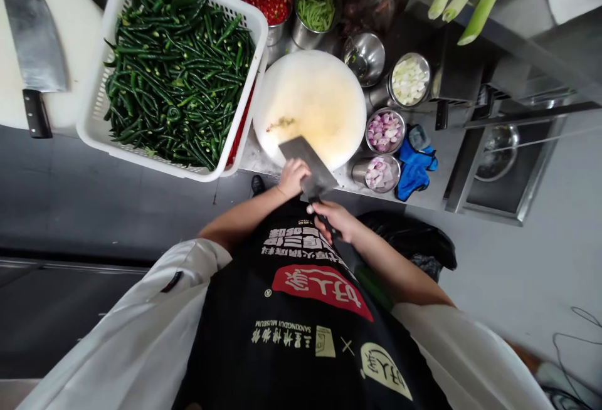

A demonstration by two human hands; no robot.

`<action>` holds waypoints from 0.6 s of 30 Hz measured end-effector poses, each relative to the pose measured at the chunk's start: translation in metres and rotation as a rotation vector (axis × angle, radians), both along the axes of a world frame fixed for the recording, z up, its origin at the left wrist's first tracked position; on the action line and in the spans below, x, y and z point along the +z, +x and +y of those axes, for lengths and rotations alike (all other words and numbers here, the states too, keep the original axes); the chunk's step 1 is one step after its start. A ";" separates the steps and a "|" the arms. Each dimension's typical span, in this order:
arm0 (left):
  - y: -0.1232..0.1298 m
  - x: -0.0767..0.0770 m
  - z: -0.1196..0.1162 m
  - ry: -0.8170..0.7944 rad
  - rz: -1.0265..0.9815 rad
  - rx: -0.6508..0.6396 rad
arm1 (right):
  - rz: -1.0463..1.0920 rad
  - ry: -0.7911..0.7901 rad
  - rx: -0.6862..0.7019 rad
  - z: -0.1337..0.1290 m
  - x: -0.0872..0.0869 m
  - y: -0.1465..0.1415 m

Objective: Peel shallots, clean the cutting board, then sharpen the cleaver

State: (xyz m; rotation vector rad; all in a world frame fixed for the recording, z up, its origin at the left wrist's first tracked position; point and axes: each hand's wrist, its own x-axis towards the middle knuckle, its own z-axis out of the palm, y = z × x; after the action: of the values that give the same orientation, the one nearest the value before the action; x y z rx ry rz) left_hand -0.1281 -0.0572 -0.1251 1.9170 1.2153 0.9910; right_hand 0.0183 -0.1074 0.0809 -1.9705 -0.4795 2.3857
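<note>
Holding a cleaver (317, 168) by its dark handle (324, 217), tilted above the near edge of a round cutting board (310, 103)

Likely to feel rigid and blade-heavy, perhaps slippery if wet; best taken high on the handle, close to the blade, with fingertips clear of the cutting edge; wrapped round the handle by the right grip (339, 220); met at the blade's left side by the curled left grip (294, 177), too unclear to tell whether pinching or merely resting; flanked across the tabletop (253, 160) by a white basket (258, 49) of green chilies (179, 78) leftward and metal pots (359, 173) of purplish pieces (384, 132) rightward
</note>
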 end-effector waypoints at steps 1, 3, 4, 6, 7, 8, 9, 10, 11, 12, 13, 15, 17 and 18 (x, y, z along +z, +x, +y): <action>0.000 -0.001 0.008 0.013 0.006 0.004 | 0.008 0.027 -0.027 0.004 -0.002 -0.002; 0.006 0.000 0.014 0.037 0.001 0.009 | 0.018 0.041 -0.067 0.006 0.000 0.000; 0.010 0.002 0.010 0.045 -0.011 0.008 | 0.015 0.022 -0.075 0.002 0.004 0.004; 0.022 0.007 -0.006 0.053 -0.040 -0.003 | -0.003 -0.042 -0.069 -0.009 0.013 0.014; 0.027 0.009 -0.012 0.054 -0.052 -0.013 | -0.013 -0.065 -0.060 -0.013 0.016 0.018; 0.030 0.009 -0.014 0.051 -0.059 -0.021 | -0.020 -0.070 -0.053 -0.013 0.018 0.020; 0.031 0.008 -0.010 0.046 -0.060 -0.024 | -0.023 -0.056 -0.049 -0.010 0.017 0.020; 0.030 0.006 -0.001 0.041 -0.054 -0.023 | -0.023 -0.031 -0.050 -0.003 0.014 0.018; 0.028 0.003 0.010 0.036 -0.044 -0.014 | -0.017 -0.005 -0.054 0.006 0.010 0.016; 0.025 0.000 0.022 0.031 -0.031 -0.001 | -0.005 0.013 -0.061 0.014 0.005 0.014; 0.024 -0.001 0.029 0.029 -0.016 0.014 | 0.009 0.021 -0.068 0.020 0.002 0.013; 0.026 0.001 0.028 0.022 0.010 0.023 | 0.028 0.001 -0.066 0.019 0.001 0.020; 0.033 0.007 0.010 -0.005 0.030 0.013 | 0.023 -0.045 -0.047 0.006 0.004 0.032; 0.037 0.009 0.001 -0.018 0.037 0.004 | 0.010 -0.063 -0.037 0.000 0.006 0.037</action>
State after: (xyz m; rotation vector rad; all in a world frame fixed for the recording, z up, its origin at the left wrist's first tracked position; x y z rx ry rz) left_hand -0.0915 -0.0560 -0.1163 1.9273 1.2459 0.9469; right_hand 0.0555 -0.1070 0.0867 -1.9729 -0.3676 2.4164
